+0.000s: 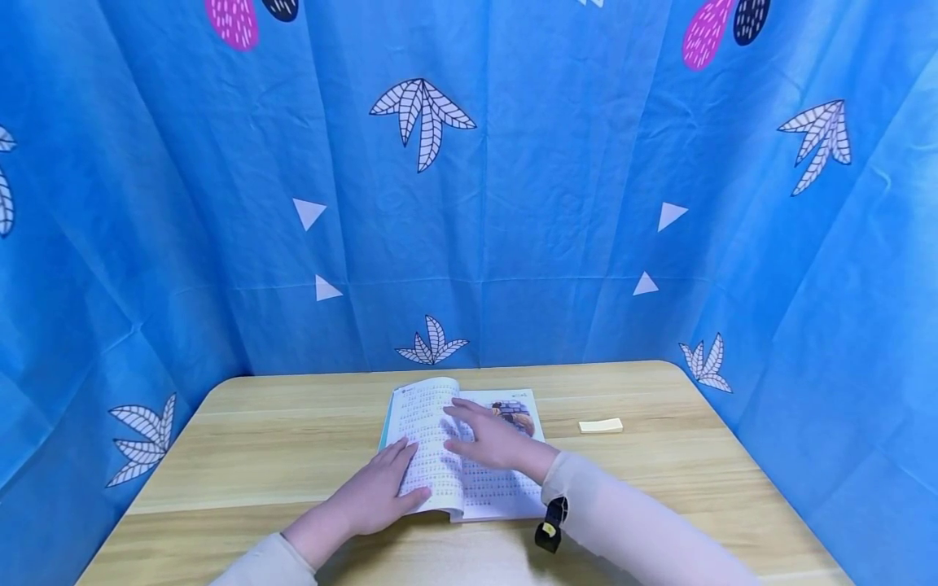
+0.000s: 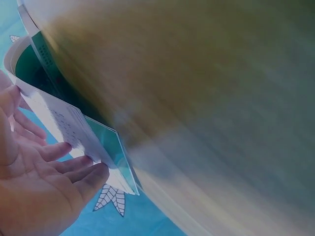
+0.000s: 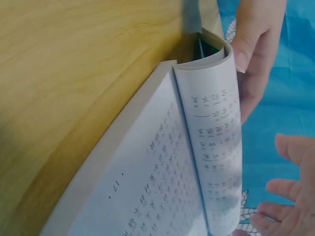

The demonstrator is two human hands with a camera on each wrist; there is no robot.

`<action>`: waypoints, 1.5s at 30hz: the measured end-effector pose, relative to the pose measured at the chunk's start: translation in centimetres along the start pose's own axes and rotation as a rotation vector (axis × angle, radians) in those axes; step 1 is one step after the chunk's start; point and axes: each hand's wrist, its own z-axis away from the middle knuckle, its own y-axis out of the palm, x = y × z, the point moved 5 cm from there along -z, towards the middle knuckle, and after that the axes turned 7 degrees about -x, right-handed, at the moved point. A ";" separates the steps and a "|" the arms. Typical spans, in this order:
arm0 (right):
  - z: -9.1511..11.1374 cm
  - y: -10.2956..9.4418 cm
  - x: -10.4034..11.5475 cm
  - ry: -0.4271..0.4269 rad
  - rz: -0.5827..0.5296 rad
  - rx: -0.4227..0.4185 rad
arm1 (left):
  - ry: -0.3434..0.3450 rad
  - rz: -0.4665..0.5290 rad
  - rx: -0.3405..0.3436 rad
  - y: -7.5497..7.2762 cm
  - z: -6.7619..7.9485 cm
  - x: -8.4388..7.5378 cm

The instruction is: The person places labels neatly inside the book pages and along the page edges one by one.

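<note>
A: What's at the lower left of the frame?

B: The left hand [image 1: 377, 492]. It lies spread against the left page [image 1: 425, 415], thumb near the bottom edge, fingers fairly straight.

A: And the book [image 1: 443, 465]?

B: Open at lower centre on the bench [image 1: 271, 439], its left pages bowed up.

A: Next along?

B: The right hand [image 1: 493, 439], fingers apart, gripping nothing, over the right page [image 1: 498, 492] and reaching toward the fold. I can't tell whether its fingertips touch paper. It partly covers a printed picture [image 1: 519, 417].

A: Further right?

B: A black strap [image 1: 551, 521] at that wrist, then a small pale block [image 1: 601, 426] beyond the book, at right of centre.
</note>
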 end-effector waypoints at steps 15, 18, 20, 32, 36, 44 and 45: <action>0.7 -2.3 -0.9 0.028 -0.018 -0.011 | -0.023 0.008 0.015 0.0 0.0 0.1; 0.8 -2.7 -1.1 0.028 -0.021 -0.003 | -0.031 0.007 0.016 0.0 0.1 0.2; 0.8 -3.0 -1.2 0.025 -0.018 0.003 | -0.031 0.007 0.015 0.0 0.2 0.2; 1.9 -5.1 -2.5 0.067 -0.079 0.028 | -0.022 0.005 0.008 -0.1 0.3 0.1; 2.3 -5.8 -2.9 0.077 -0.091 0.042 | -0.022 0.006 0.008 -0.2 0.3 0.1; 3.4 -7.2 -3.9 0.117 -0.115 0.077 | -0.022 0.008 0.011 -0.1 0.1 0.1; 3.5 -7.4 -4.0 0.123 -0.118 0.078 | -0.021 0.009 0.009 -0.1 0.2 0.1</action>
